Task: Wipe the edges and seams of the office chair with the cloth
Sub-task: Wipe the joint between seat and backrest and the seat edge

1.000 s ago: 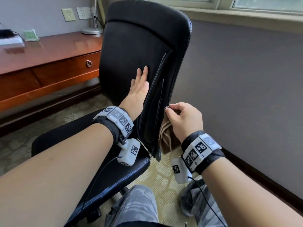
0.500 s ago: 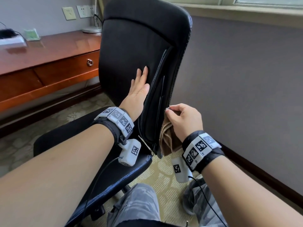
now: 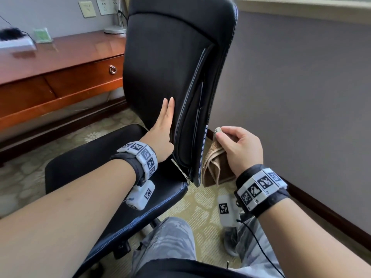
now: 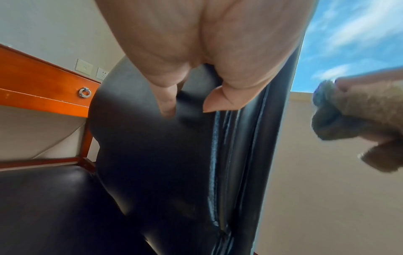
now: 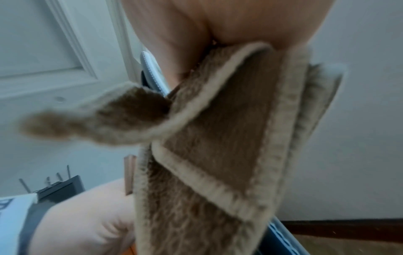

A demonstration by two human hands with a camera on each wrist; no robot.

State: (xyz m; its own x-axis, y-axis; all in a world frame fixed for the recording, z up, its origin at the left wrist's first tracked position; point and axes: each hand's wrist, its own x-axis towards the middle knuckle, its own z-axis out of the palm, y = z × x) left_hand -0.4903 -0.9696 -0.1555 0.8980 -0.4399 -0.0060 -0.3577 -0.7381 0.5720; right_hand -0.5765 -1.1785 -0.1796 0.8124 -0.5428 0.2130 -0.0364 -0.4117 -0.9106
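1. A folded brown cloth [image 5: 229,138] with pale hemmed edges hangs from the right hand [image 5: 196,34].
2. One corner flaps leftward (blurred).
3. Behind it: a stitched chair edge [image 5: 152,72] and a white panelled door [image 5: 54,43].

- office chair [image 3: 160,63]: black, pale stitching
- cloth [image 3: 213,167]: tan-brown, paler edging
- desk [image 3: 60,63], at ten o'clock: reddish-brown
- carpet [image 3: 200,207]: yellow-green, floral pattern

This looks like a hotel room or a home office. A polished wooden surface [image 3: 60,49] with a ring-pull drawer [image 3: 113,69] stands left of the hands, wall sockets [image 3: 104,7] above it and a lamp base [image 3: 115,29] on top. Patterned carpet [image 3: 200,207] covers the floor, a dark baseboard [image 3: 331,213] lines the grey wall, and a black leather office chair [image 3: 170,57] stands in the middle.
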